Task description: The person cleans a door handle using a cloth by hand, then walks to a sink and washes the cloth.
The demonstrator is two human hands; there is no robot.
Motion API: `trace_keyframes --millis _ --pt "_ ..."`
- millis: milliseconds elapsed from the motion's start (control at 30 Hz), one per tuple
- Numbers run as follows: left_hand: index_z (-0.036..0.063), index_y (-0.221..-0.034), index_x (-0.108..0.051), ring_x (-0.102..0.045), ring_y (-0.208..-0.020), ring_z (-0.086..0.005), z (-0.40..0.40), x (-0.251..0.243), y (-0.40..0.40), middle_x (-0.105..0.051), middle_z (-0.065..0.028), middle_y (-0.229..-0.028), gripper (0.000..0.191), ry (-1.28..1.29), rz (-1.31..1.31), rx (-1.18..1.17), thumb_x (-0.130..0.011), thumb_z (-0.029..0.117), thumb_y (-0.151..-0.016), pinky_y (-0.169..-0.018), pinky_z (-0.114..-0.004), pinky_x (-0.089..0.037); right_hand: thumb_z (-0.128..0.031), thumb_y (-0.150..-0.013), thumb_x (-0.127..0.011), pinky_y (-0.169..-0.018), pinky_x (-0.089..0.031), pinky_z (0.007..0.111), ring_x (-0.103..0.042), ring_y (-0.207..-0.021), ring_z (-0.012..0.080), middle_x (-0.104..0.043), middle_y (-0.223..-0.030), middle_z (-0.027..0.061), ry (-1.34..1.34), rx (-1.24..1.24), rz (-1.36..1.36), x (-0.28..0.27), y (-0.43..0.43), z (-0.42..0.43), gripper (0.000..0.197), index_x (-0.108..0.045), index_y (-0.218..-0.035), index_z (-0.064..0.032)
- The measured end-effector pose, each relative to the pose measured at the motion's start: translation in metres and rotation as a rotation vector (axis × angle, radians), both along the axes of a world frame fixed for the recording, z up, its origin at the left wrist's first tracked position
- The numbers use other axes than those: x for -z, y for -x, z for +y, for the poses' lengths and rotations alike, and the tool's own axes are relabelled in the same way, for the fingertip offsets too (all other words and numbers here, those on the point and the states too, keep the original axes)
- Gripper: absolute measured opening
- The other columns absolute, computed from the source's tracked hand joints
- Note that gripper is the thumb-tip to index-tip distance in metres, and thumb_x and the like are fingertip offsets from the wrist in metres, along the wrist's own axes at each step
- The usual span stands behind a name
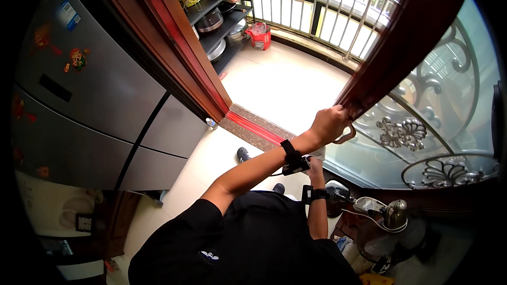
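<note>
My left hand (329,123) is closed at the edge of a dark red-brown sliding door (372,83), on its curved bronze-coloured handle (347,134). A black strap with a small device (294,159) is around my left wrist. Lower down, my right hand (315,167) is partly hidden behind that wrist. Next to its fingers is a pale greyish patch, possibly a cloth, and I cannot tell whether the hand holds it. My right wrist also wears a black strap (315,194). Frosted glass (400,87) with silver scrollwork fills the door panel.
A red-lined floor track (257,128) crosses the doorway. Beyond are a dark shelf rack (225,27) with pots, a red bag (260,37) and a metal railing (336,27). A grey refrigerator (99,79) stands left, a small bottle (211,123) by the frame, a fan (376,241) lower right.
</note>
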State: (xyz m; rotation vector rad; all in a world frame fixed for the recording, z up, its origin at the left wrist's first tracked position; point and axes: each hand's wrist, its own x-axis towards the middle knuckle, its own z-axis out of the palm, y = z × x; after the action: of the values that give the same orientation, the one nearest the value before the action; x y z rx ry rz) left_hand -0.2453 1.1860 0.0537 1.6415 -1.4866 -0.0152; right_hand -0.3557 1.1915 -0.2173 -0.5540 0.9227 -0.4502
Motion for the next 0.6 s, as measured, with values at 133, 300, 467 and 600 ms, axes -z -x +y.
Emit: trace_keyframes --millis 133,300,467,600 --pt "0.0072 -0.101 -0.062 -0.060 -0.067 -0.0285 0.011 0.008 -0.027 -0.061 -0.0108 -0.083 0.026 0.030 0.116 0.229 -0.065 0.010 -0.076 -0.060 -0.035 -0.050 0.011 -0.075 -0.039 -0.076 -0.049 0.030 -0.058 -0.093 0.0180 -0.056 -0.108 0.0051 0.196 -0.312 -0.132 0.001 -0.028 0.024 0.046 -0.048 -0.118 -0.0039" --pt "0.0087 -0.105 -0.065 -0.062 -0.064 -0.0181 0.089 0.084 -0.108 -0.066 -0.0086 -0.080 0.031 -0.014 0.315 0.267 -0.064 0.003 -0.074 -0.059 -0.029 -0.050 0.011 -0.064 -0.034 -0.081 -0.048 0.030 -0.058 -0.092 0.0183 -0.058 -0.101 0.0052 0.271 -0.603 -0.039 -0.131 -0.092 0.055 0.050 -0.051 -0.110 0.0012" --pt "0.0072 -0.098 -0.068 -0.057 -0.059 -0.0057 0.193 0.098 -0.178 -0.067 -0.0028 -0.073 0.024 -0.239 0.592 -0.008 -0.072 0.014 -0.075 -0.054 -0.022 -0.046 -0.001 -0.074 -0.042 -0.082 -0.049 0.033 -0.059 -0.095 0.0223 -0.059 -0.105 0.0112 0.238 -0.590 -0.284 -0.139 -0.147 0.056 0.044 -0.050 -0.117 0.0020" --pt "0.0059 -0.104 -0.065 -0.056 -0.064 -0.0061 0.259 0.100 -0.227 -0.065 -0.0024 -0.076 0.032 -0.342 0.648 -0.154 -0.072 0.018 -0.076 -0.059 -0.021 -0.046 -0.020 -0.085 -0.048 -0.084 -0.049 0.036 -0.058 -0.097 0.0227 -0.058 -0.108 0.0112 0.143 -0.664 -0.411 -0.118 -0.211 0.072 0.039 -0.049 -0.118 0.0004"
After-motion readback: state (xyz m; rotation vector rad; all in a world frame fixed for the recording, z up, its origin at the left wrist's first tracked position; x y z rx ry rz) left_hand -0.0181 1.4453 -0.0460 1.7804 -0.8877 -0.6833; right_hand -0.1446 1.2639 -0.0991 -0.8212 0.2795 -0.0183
